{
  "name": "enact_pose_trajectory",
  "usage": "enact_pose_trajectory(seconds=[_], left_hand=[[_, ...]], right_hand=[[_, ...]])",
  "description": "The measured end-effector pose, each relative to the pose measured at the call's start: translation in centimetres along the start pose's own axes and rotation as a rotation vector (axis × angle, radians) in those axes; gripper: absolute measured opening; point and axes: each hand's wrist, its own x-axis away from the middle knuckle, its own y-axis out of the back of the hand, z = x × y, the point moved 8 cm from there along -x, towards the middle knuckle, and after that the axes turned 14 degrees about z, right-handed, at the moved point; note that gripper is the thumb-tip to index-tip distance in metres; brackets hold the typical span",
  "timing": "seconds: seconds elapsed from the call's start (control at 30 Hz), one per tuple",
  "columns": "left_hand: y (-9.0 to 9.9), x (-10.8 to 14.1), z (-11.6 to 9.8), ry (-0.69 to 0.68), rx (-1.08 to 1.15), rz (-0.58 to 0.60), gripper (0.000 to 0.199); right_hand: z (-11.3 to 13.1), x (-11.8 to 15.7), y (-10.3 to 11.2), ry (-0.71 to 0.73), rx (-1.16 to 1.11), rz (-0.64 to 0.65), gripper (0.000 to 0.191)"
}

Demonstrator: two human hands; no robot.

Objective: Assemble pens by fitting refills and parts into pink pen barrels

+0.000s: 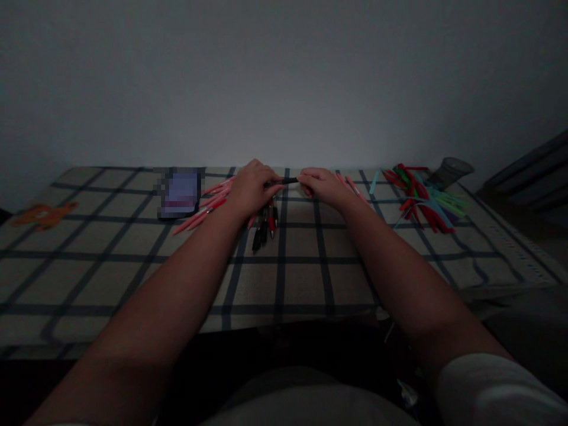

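A black pen point(290, 180) is held level above the table between my two hands. My left hand point(254, 184) pinches its left end, and my right hand point(320, 184) has its fingers closed on the right end. Under and just in front of my left hand lie several black and red pens point(265, 226), partly covered by it. Several pink pens point(202, 216) are spread to the left of that hand. A few more pink pens point(351, 186) rest beyond my right wrist.
A dark-edged device with a blurred screen point(181, 193) lies left of the pink pens. An orange figure point(44, 215) is at the far left of the checked cloth point(302, 284). Red, green and blue strips point(421, 204) and a dark cup point(451, 171) are at the right.
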Motion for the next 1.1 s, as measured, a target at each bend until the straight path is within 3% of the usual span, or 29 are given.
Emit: enact_pose_trajectory(seconds=[0.27,0.4,0.57,0.8,1.1], left_hand=[[1.4,0.5,-0.1,0.077,0.022,-0.141,0.022],[1.1,0.5,-0.4,0.108,0.062,-0.119,0.029],[0.2,0.0,-1.5,0.021,0.077,-0.029,0.034],[-0.9,-0.1,-2.2,-0.057,0.087,0.072,0.038],[-1.4,-0.2,-2.6,-0.110,0.051,0.094,0.037]], right_hand=[[-0.4,-1.0,0.3,0.192,-0.141,-0.054,0.037],[-0.7,-1.4,0.1,0.252,-0.234,-0.058,0.036],[-1.2,-1.4,0.9,0.203,-0.241,-0.127,0.043],[-4.0,-0.6,4.8,0.060,-0.384,-0.441,0.040],[-5.0,0.1,5.6,0.016,-0.397,-0.400,0.043]])
